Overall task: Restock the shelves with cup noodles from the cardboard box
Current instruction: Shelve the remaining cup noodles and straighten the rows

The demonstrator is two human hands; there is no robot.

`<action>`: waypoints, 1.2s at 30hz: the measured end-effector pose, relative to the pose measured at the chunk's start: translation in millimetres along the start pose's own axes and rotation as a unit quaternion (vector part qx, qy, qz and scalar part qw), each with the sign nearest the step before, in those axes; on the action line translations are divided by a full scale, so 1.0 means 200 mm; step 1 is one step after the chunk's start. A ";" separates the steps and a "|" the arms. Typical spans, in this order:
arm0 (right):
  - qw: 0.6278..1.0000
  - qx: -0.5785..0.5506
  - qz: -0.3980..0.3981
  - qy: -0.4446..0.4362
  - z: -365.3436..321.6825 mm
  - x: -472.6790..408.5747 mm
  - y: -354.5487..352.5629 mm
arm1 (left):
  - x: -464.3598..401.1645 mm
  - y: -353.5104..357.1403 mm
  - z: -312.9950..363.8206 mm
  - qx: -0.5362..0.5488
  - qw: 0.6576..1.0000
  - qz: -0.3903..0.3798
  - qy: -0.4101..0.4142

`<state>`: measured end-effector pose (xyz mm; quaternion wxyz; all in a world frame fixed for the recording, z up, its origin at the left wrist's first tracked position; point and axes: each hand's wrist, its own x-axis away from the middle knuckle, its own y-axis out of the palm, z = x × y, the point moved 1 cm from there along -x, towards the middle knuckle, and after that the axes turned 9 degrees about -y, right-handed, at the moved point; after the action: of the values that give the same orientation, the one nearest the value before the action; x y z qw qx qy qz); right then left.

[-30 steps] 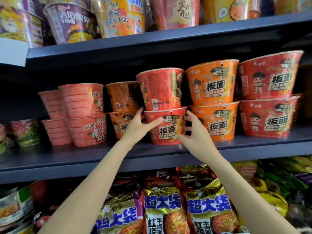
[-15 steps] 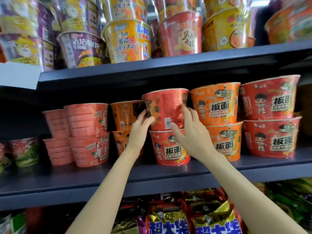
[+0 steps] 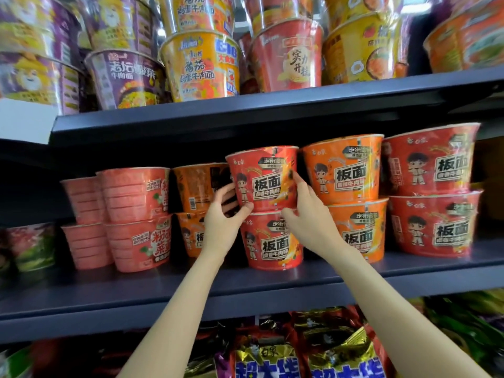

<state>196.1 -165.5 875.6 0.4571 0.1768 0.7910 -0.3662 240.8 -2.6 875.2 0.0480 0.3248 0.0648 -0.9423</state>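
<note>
We have both hands on the top red cup (image 3: 266, 178) now! Our left hand (image 3: 222, 222) cups its lower left side, thumb pressed on the front, a snug grip. Our right hand (image 3: 308, 214) clamps the right side, fingers (image 3: 296, 178) spread up the glossy wrap. The tapered cup sits stacked on a matching red cup (image 3: 272, 241) on the dark middle shelf (image 3: 163, 290), just beside the orange cups (image 3: 346, 167). Shiny noodle bags (image 3: 341, 358) crowd the shelf below.
</note>
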 end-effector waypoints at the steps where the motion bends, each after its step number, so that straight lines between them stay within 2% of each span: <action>1: 1.000 -0.007 -0.007 -0.008 0.01 0.00 0.00 | 0.00 0.00 -0.01 -0.004 1.000 0.008 0.001; 5: 0.999 -0.011 -0.027 -0.029 0.03 0.03 0.02 | -0.02 0.01 -0.02 0.007 1.000 0.008 -0.015; 10: 0.999 -0.030 -0.012 -0.036 0.04 0.03 0.03 | -0.01 0.01 -0.02 -0.007 1.000 0.014 0.002; 14: 0.998 -0.012 0.054 -0.041 0.03 0.11 0.03 | 0.02 0.01 -0.03 -0.026 0.999 0.011 -0.024; 17: 0.994 0.026 0.097 -0.031 0.04 0.23 0.05 | 0.04 0.02 -0.03 -0.010 0.998 -0.027 -0.060; 21: 0.996 -0.026 -0.013 0.088 0.08 0.24 0.11 | 0.04 0.04 -0.03 -0.007 0.996 -0.058 -0.066; 23: 0.991 -0.058 -0.033 0.113 0.09 0.22 0.14 | 0.04 0.03 -0.03 -0.003 0.996 -0.057 -0.063; 31: 0.992 0.048 0.006 0.120 0.04 0.24 0.18 | 0.00 -0.02 -0.07 0.028 0.992 -0.098 -0.078; 36: 0.988 0.086 0.001 0.130 0.02 0.26 0.17 | 0.01 -0.01 -0.07 -0.008 0.992 -0.106 -0.068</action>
<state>192.9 -149.0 816.3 0.3335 0.2627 0.8090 -0.4065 247.0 2.2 863.4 -0.0451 0.2509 0.1028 -0.9615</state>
